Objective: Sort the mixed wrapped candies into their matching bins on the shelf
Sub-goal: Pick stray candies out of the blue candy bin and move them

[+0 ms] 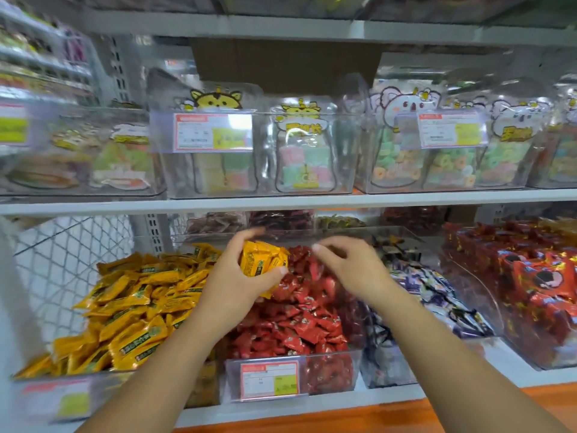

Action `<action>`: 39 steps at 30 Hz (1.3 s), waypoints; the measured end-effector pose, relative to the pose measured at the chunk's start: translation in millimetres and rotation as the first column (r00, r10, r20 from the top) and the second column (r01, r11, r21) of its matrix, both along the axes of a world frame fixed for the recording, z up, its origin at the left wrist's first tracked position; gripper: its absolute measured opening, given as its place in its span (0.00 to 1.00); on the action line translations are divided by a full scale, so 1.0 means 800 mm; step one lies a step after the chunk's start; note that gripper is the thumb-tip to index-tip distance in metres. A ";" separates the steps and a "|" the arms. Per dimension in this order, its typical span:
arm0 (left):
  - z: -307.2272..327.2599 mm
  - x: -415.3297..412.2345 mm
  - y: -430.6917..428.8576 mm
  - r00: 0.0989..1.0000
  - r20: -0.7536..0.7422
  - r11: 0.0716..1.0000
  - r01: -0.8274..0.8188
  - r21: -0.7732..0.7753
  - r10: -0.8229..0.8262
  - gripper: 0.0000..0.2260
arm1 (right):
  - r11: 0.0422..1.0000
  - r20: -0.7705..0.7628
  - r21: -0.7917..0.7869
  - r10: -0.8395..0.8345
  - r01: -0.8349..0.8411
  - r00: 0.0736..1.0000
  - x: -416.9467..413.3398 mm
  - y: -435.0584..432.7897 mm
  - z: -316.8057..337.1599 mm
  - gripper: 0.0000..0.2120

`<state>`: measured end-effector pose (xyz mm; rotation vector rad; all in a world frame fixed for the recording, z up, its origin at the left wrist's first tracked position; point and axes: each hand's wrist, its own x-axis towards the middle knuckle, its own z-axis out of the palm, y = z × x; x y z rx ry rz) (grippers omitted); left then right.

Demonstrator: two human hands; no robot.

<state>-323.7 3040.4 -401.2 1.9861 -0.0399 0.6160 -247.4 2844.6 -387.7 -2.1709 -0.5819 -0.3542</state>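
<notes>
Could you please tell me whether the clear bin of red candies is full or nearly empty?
Full: the red candies heap up to the front rim of the clear bin.

Nothing can be read: print on the price tags (213,132) and yellow candies (131,307) is blurred.

Both bare arms reach forward, hands close together at centre.

The left forearm (162,364) enters from 7 o'clock and runs toward 1 o'clock. The left hand (231,279) is curled, thumb and fingers clasping a bunch of yellow candies (263,257). The right forearm (462,348) enters from 5 o'clock and runs toward 11 o'clock. The right hand (356,270) is back-up, its fingers loosely bent toward 9 o'clock and gripping nothing visible, just apart from the left hand.
</notes>
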 end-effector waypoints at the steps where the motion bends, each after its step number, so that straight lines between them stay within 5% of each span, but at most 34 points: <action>1: 0.002 -0.002 0.007 1.000 -0.013 1.000 -0.008 0.003 0.008 0.26 | 0.998 0.007 -0.058 -0.019 0.020 1.000 0.001 0.005 -0.007 0.10; 8: 0.016 -0.007 0.097 0.957 -0.089 0.953 -0.260 0.158 0.276 0.30 | 0.958 0.134 -0.247 -0.113 0.143 0.985 -0.007 0.014 -0.011 0.09; 11: 0.012 -0.002 0.132 0.919 -0.025 0.895 -0.377 0.237 0.394 0.31 | 0.902 0.191 -0.402 -0.086 0.158 0.978 -0.023 0.024 -0.008 0.09; 14: -0.006 0.025 0.159 0.921 0.061 0.891 -0.389 0.233 0.386 0.29 | 0.925 0.172 -0.361 -0.062 0.122 0.983 -0.022 0.026 -0.009 0.04; 16: -0.022 0.051 0.168 0.910 0.056 0.789 -0.386 0.479 0.411 0.28 | 0.934 0.139 -0.347 -0.036 0.083 0.990 -0.020 0.026 -0.013 0.06; 19: -0.032 0.074 0.171 0.850 -0.142 0.566 -0.204 0.799 0.507 0.27 | 0.923 0.133 -0.376 -0.029 0.077 0.991 -0.016 0.027 -0.017 0.03; 29: -0.001 0.074 0.174 0.707 -0.468 0.643 0.025 0.766 0.530 0.42 | 0.899 0.150 -0.428 -0.033 0.095 0.988 -0.010 0.023 -0.024 0.04; 36: 0.036 0.051 0.101 0.865 -0.282 0.715 -0.118 0.689 0.415 0.31 | 0.998 0.051 0.069 0.005 -0.008 0.999 -0.009 -0.002 -0.025 0.06; 39: 0.033 0.038 0.036 0.932 -0.245 0.752 -0.042 0.658 0.266 0.27 | 0.997 -0.031 0.073 0.013 -0.011 0.999 -0.004 -0.035 -0.023 0.07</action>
